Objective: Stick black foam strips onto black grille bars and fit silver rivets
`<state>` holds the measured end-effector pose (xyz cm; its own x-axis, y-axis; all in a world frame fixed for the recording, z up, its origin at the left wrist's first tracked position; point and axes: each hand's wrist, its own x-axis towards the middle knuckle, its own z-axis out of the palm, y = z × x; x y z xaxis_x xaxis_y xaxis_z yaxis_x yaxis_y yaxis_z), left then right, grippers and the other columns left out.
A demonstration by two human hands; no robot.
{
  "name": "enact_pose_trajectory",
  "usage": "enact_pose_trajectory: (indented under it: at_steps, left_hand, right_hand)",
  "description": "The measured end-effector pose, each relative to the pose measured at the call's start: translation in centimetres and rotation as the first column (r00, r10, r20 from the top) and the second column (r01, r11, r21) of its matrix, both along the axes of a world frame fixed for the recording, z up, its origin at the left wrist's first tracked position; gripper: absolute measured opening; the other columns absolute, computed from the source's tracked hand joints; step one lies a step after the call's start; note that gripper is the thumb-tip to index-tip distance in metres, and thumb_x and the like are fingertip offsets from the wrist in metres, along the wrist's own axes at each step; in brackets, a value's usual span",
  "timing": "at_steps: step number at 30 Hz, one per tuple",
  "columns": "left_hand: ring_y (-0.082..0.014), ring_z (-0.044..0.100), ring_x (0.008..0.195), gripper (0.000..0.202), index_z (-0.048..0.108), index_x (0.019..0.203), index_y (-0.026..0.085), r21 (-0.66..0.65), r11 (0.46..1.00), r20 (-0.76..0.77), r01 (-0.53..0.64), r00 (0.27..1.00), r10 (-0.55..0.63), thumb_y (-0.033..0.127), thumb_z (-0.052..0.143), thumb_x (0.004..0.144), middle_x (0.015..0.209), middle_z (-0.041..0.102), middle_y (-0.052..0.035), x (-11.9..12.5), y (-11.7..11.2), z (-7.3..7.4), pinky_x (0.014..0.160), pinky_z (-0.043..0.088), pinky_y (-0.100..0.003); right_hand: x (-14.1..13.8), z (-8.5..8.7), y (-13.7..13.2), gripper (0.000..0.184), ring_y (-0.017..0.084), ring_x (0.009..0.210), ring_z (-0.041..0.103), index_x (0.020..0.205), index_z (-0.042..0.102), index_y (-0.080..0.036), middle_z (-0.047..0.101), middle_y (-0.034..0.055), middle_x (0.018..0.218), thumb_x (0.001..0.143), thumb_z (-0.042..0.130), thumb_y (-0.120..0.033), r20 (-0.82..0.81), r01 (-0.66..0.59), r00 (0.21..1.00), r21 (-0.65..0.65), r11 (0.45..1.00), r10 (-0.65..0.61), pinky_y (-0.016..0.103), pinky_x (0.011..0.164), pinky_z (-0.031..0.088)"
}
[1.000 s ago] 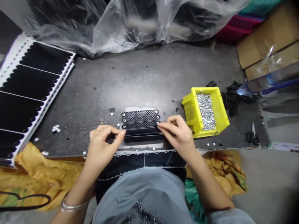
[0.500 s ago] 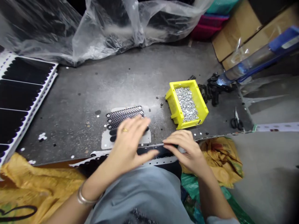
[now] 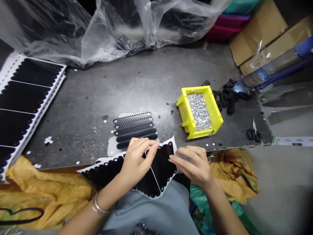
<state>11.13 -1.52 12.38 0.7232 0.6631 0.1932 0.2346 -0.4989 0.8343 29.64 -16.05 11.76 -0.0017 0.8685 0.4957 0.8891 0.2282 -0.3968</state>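
Note:
My left hand [image 3: 137, 160] lies on a sheet of black scalloped stickers on white backing [image 3: 160, 166], its fingers curled and pinching at the sheet's top edge. My right hand [image 3: 195, 164] grips the same sheet at its right edge, fingers pressed together. The sheet is tilted up over the table's front edge and my lap. Just beyond it, several black strips [image 3: 134, 128] lie side by side on a grey plate [image 3: 111, 150]; the far three show a mesh pattern with small silver screws at their ends, the near two are plain black.
A yellow bin [image 3: 184, 112] of small silver screws stands right of the strips. Scissors [image 3: 254, 132] and black parts [image 3: 228, 98] lie further right. More sticker sheets [image 3: 22, 101] are stacked at the left. A clear plastic bag [image 3: 117, 29] lies along the back. Yellow cloth [image 3: 41, 189] hangs below the table edge.
Both hands left the strips and came down to the sticker sheet at the table's edge. The sheet has been lifted and tilted up, its black face now showing.

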Motion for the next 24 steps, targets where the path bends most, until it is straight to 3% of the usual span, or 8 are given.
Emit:
enact_pose_trajectory:
  at_steps: [5,10,15,18,20,22,24]
  left_hand:
    - [-0.0128,0.061,0.072,0.011,0.064,0.097,0.021,0.002,0.999,0.059,0.045,0.997,-0.045,0.016,0.058,0.104,0.084,0.072,0.0038,0.7,-0.9,-0.1,0.080,0.036,-0.034]
    - [-0.0152,0.062,0.075,0.017,0.064,0.102,0.020,0.007,0.999,0.022,0.033,0.999,-0.033,0.018,0.048,0.107,0.087,0.073,-0.0001,1.0,-1.1,0.4,0.078,0.038,-0.034]
    - [-0.0160,0.065,0.077,0.017,0.064,0.109,0.018,0.138,0.988,0.011,-0.069,0.998,0.068,0.015,0.047,0.107,0.094,0.077,-0.0025,1.0,-0.7,-0.3,0.079,0.038,-0.035]
    - [-0.0167,0.066,0.077,0.017,0.064,0.110,0.017,0.219,0.970,-0.034,-0.108,0.992,0.118,0.015,0.048,0.107,0.093,0.078,-0.0032,1.5,-1.0,-1.1,0.080,0.037,-0.036]
    - [-0.0176,0.067,0.078,0.018,0.065,0.116,0.018,0.303,0.950,-0.084,-0.068,0.992,0.098,0.020,0.049,0.107,0.091,0.078,-0.0028,1.8,-1.5,-1.2,0.080,0.037,-0.037]
    - [-0.0200,0.069,0.087,0.020,0.066,0.120,0.018,0.360,0.932,-0.107,-0.030,0.992,0.073,0.027,0.053,0.107,0.099,0.078,-0.0045,1.3,-1.9,-0.8,0.085,0.036,-0.039]
    - [-0.0214,0.071,0.097,0.016,0.067,0.114,0.021,0.336,0.941,-0.091,-0.047,0.992,0.082,0.028,0.057,0.105,0.105,0.079,-0.0038,-0.3,-1.4,-0.2,0.092,0.035,-0.041]
  right_hand:
    - [-1.0,1.0,0.8,0.045,0.018,0.092,0.069,0.133,0.069,-0.020,0.070,0.0074,0.102,0.090,0.075,-0.008,-0.328,0.048,0.941,-0.091,0.995,-0.076,0.032,0.079,0.057]
    - [-2.6,0.9,2.8,0.039,0.016,0.087,0.070,0.124,0.075,-0.024,0.070,0.0052,0.100,0.089,0.072,-0.005,-0.480,0.090,0.867,-0.115,0.989,-0.135,0.031,0.076,0.060]
    - [-2.5,1.4,-0.1,0.040,0.023,0.094,0.072,0.120,0.077,-0.029,0.073,0.0066,0.102,0.089,0.069,-0.006,-0.515,0.209,0.841,0.029,0.977,-0.165,0.042,0.077,0.064]
    - [-2.0,3.2,-1.7,0.026,0.021,0.075,0.073,0.118,0.078,-0.033,0.072,0.0072,0.101,0.101,0.061,-0.025,-0.698,0.294,0.696,0.057,0.954,-0.172,0.041,0.058,0.064]
    - [-1.9,4.3,-0.7,0.024,0.017,0.064,0.068,0.116,0.078,-0.035,0.071,0.0060,0.101,0.102,0.059,-0.028,-0.753,0.354,0.617,0.009,0.935,-0.227,0.037,0.049,0.060]
    - [-2.1,4.5,2.1,0.024,0.018,0.074,0.069,0.113,0.079,-0.034,0.070,0.0053,0.102,0.096,0.069,-0.021,-0.662,0.342,0.694,-0.043,0.939,-0.283,0.037,0.058,0.062]
    - [-2.6,3.7,6.2,0.028,0.021,0.091,0.071,0.113,0.079,-0.031,0.071,0.0053,0.104,0.091,0.075,-0.015,-0.488,0.204,0.846,-0.076,0.976,-0.215,0.039,0.075,0.063]
